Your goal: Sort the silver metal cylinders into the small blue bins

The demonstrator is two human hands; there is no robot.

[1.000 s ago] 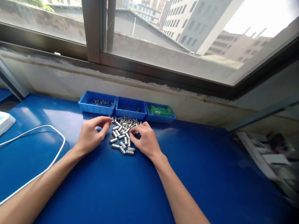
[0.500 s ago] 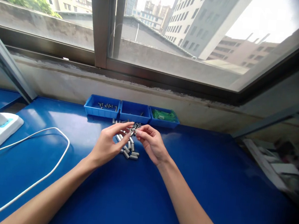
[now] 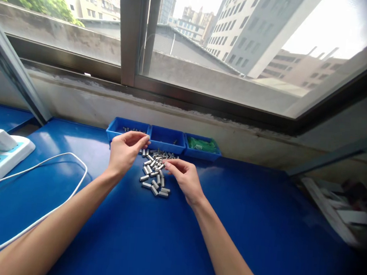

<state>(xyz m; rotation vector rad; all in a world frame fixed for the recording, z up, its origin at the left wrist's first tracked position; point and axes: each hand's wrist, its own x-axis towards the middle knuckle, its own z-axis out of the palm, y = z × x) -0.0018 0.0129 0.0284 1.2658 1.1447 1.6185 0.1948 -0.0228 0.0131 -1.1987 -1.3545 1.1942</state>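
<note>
A loose pile of short silver metal spacers (image 3: 156, 174) lies on the blue table. My left hand (image 3: 124, 151) hovers at the pile's upper left, before the blue bins, its thumb and fingertips pinched together. Whatever it pinches is too small to make out. At the pile's right edge is my right hand (image 3: 186, 179), thumb and index finger closed beside the spacers; I cannot make out what lies between the tips. Behind the pile stand three blue bins: the left bin (image 3: 115, 124) with small metal parts, the middle bin (image 3: 167, 132) with a small piece, and the right bin (image 3: 203, 153).
Green plastic packaging (image 3: 204, 145) lies in the right bin. A white power strip (image 3: 23, 150) sits on the left, and a white cable (image 3: 84, 175) loops across the table (image 3: 160, 243) near my left forearm. Behind the bins rise a wall and a window frame (image 3: 207, 97).
My left hand came in to meet my right over the pile, then moved back up and left toward the bins. My right hand stayed near the pile. The camera view shifted slightly.
</note>
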